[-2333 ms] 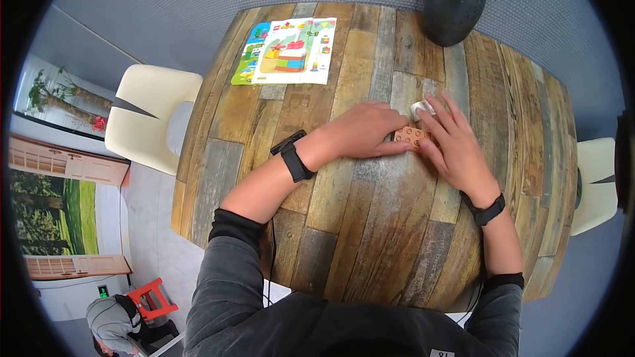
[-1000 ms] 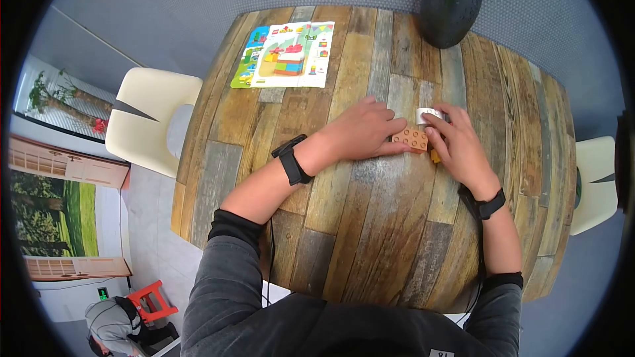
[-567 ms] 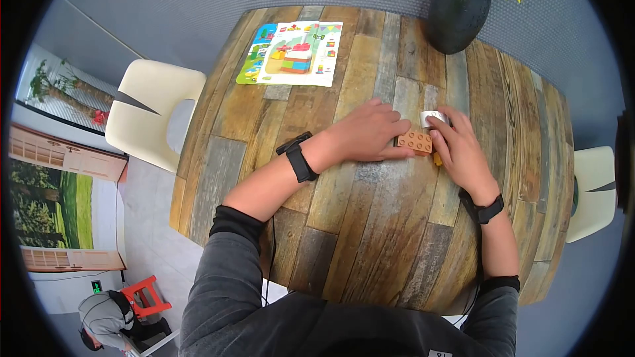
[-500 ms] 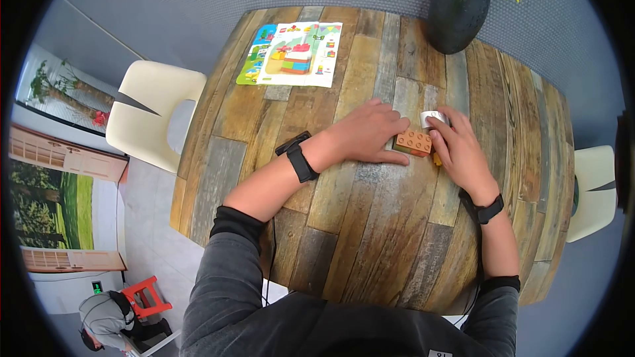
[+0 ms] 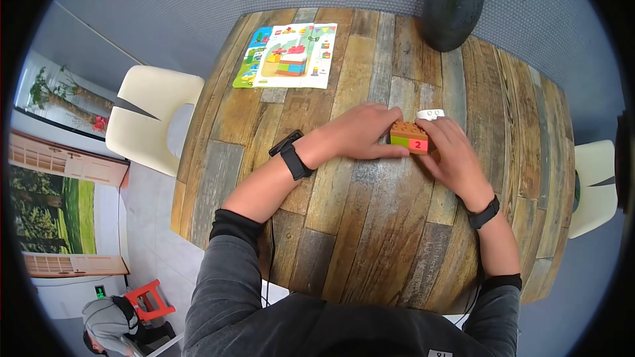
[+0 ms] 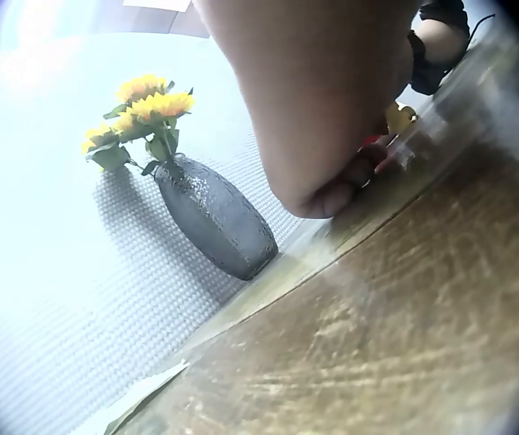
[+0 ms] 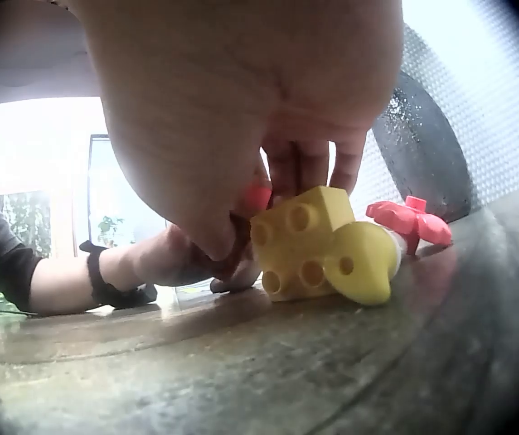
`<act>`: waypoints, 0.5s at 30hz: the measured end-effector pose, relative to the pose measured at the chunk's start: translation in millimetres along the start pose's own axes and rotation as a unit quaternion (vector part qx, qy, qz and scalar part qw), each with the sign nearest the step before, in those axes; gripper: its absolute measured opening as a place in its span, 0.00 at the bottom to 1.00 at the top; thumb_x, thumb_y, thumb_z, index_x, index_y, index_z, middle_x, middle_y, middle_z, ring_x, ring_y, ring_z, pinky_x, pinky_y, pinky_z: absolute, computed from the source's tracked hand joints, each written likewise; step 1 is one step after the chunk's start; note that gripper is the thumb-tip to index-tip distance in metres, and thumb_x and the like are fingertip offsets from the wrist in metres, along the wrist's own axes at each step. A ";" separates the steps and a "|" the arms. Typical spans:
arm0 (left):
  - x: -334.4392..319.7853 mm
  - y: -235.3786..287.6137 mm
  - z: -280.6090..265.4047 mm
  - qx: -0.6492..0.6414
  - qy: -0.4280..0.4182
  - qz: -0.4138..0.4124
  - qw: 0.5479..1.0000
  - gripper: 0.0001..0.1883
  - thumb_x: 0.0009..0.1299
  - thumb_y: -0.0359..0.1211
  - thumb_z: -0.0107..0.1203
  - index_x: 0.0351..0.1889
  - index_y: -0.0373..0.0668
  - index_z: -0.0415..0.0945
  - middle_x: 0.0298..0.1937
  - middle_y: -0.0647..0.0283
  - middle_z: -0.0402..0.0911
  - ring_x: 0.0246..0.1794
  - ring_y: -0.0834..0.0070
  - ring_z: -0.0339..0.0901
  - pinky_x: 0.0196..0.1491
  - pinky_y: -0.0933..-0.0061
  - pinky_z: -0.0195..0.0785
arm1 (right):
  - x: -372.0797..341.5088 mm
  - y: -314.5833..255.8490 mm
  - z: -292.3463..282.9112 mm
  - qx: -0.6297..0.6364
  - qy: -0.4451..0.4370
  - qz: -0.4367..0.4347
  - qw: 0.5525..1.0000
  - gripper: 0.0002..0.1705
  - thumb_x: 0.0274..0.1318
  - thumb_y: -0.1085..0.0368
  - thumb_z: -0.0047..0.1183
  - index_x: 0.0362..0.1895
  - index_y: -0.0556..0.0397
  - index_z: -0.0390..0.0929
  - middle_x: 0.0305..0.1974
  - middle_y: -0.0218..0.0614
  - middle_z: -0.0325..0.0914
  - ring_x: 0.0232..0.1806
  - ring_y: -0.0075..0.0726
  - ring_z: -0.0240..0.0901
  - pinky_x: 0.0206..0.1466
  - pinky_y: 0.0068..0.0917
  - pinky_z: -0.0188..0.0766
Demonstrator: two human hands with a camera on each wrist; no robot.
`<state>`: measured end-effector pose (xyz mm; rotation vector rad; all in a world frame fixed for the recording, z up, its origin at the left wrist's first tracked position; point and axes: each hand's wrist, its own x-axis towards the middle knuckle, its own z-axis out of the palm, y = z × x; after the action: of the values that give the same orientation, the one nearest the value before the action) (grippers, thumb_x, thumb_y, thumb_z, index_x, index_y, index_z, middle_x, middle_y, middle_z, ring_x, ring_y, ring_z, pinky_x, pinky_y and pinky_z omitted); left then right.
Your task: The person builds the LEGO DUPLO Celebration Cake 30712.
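Between the hands in the head view is a stack of toy building bricks [image 5: 400, 140], brown on top, with green and a pink brick [image 5: 418, 145] marked "2" below. My left hand [image 5: 364, 133] pinches its left end between thumb and fingers. My right hand [image 5: 456, 162] grips the right end, fingers over the back. Just beyond the right fingers lies a white piece [image 5: 430, 114]. Beneath the right hand in the right wrist view, a yellow brick [image 7: 300, 240] lies on its side against a rounded yellow piece [image 7: 368, 267], with a pink flower piece [image 7: 412, 222] behind.
An instruction sheet [image 5: 291, 59] lies at the far left of the wooden table [image 5: 370, 225]. A dark vase [image 5: 453, 10] with sunflowers stands at the back edge. White chairs [image 5: 145, 92] flank the table. Another person [image 5: 109, 324] bends down at lower left.
My right hand has moved from the white piece to the brick stack. The stack has tipped so its green and pink side shows. My left thumb, lifted off half a second ago, is back on it.
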<state>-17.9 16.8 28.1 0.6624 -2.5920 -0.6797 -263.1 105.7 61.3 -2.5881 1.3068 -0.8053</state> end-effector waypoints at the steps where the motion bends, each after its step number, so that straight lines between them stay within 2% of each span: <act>1: -0.6 -0.6 0.5 0.000 0.001 0.000 1.000 0.31 0.69 0.59 0.67 0.47 0.38 0.76 0.37 0.49 0.80 0.42 0.47 0.79 0.47 0.52 0.71 | 0.4 -0.4 0.0 0.000 0.000 -0.001 1.000 0.35 0.53 0.63 0.73 0.64 0.58 0.74 0.48 0.47 0.77 0.52 0.59 0.74 0.61 0.49 0.72; 3: -1.3 -2.2 2.4 -0.003 0.045 0.048 0.998 0.30 0.67 0.57 0.70 0.45 0.38 0.77 0.36 0.51 0.80 0.41 0.48 0.79 0.47 0.53 0.71 | 1.5 -1.9 -0.6 0.011 0.005 -0.007 1.000 0.32 0.53 0.62 0.74 0.60 0.59 0.76 0.45 0.48 0.78 0.50 0.59 0.75 0.59 0.48 0.72; 6: 0.4 -2.0 5.1 0.032 0.024 0.036 0.999 0.29 0.64 0.57 0.71 0.42 0.41 0.77 0.35 0.51 0.82 0.42 0.47 0.80 0.46 0.50 0.72 | 2.5 -5.6 -0.9 0.023 0.002 -0.001 1.000 0.28 0.55 0.61 0.73 0.57 0.59 0.78 0.43 0.49 0.79 0.50 0.60 0.75 0.58 0.47 0.72; 9: -1.4 -4.0 6.8 0.048 0.037 0.065 0.996 0.27 0.63 0.54 0.74 0.42 0.40 0.78 0.35 0.54 0.80 0.40 0.51 0.79 0.46 0.54 0.71 | 0.4 -4.7 -0.6 0.031 -0.015 0.015 0.999 0.28 0.56 0.60 0.73 0.56 0.60 0.78 0.43 0.49 0.79 0.50 0.59 0.76 0.57 0.48 0.73; 15: -2.8 -3.8 9.5 0.063 0.058 0.090 0.992 0.25 0.64 0.53 0.73 0.41 0.42 0.78 0.35 0.55 0.80 0.40 0.52 0.78 0.46 0.55 0.70 | -2.2 -4.1 3.1 0.045 -0.035 0.036 0.998 0.27 0.59 0.58 0.71 0.58 0.57 0.78 0.46 0.47 0.81 0.51 0.56 0.77 0.56 0.47 0.73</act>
<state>-18.7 18.7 17.7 0.4819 -2.5615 -0.4118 -259.6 109.6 59.2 -2.4628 1.3049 -0.7374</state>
